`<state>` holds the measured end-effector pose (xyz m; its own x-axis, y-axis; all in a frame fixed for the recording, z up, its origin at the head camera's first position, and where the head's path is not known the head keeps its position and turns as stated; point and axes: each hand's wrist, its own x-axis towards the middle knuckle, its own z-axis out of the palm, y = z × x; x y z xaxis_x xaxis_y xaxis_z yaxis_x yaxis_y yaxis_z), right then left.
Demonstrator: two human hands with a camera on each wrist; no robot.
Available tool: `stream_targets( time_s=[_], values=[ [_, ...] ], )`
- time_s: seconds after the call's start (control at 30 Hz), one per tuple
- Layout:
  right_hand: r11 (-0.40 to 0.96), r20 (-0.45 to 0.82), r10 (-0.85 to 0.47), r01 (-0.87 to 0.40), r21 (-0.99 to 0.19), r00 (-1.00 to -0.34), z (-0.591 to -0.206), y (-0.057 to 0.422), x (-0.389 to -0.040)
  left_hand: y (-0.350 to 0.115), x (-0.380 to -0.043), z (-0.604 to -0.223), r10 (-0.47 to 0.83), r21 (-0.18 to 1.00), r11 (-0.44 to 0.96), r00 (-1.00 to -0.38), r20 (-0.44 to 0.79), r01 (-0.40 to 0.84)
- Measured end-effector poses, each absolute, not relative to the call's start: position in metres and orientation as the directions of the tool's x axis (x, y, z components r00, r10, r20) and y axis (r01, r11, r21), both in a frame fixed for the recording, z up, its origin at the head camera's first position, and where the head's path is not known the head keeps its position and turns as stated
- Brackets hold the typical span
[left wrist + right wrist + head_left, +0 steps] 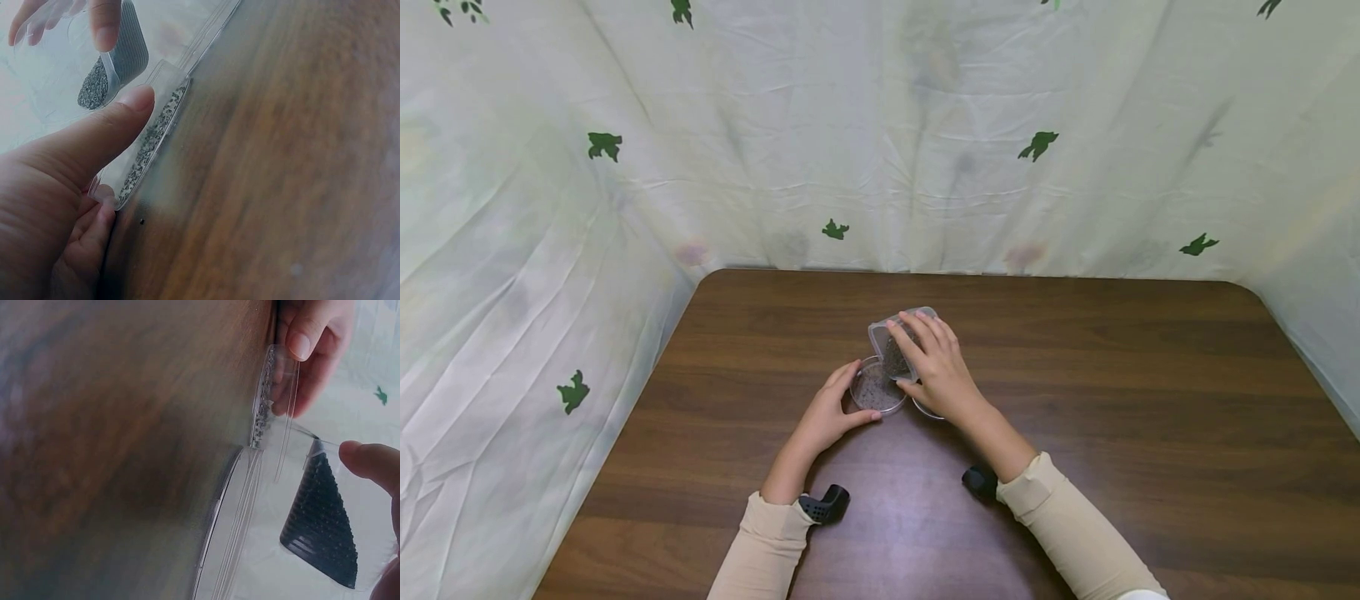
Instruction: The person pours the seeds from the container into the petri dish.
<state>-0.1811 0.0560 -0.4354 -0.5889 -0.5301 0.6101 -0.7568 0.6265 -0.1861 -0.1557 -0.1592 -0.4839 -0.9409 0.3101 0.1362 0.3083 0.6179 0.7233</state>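
My left hand (822, 418) grips a round clear dish (876, 390) from its left side, thumb at the near rim and fingers at the far rim. Dark granules are spread over the dish floor, and in the left wrist view they form a speckled layer behind its clear wall. My right hand (942, 373) holds a clear plastic box (898, 358) by its sides, tilted just above the dish. Dark granules (94, 86) are heaped toward the box's lower end. In the right wrist view the box's ribbed side (320, 519) appears dark with its contents.
A second clear round dish or lid (928, 410) lies right beside the first, partly under my right hand. One stray dark grain (142, 221) sits on the brown wooden table (1112, 433). White cloth with green leaf-like shapes (835, 229) hangs behind and at both sides.
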Motion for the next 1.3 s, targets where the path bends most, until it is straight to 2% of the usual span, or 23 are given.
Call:
stream_targets(
  time_s=[1.3],
  values=[
    [0.642,0.610,-0.517,-0.743,-0.188,-0.601,-0.4368,0.0572,-0.1816,-0.1591,-0.1551,-0.4840,0.305,0.722,0.622,-0.943,0.133,0.303]
  ],
)
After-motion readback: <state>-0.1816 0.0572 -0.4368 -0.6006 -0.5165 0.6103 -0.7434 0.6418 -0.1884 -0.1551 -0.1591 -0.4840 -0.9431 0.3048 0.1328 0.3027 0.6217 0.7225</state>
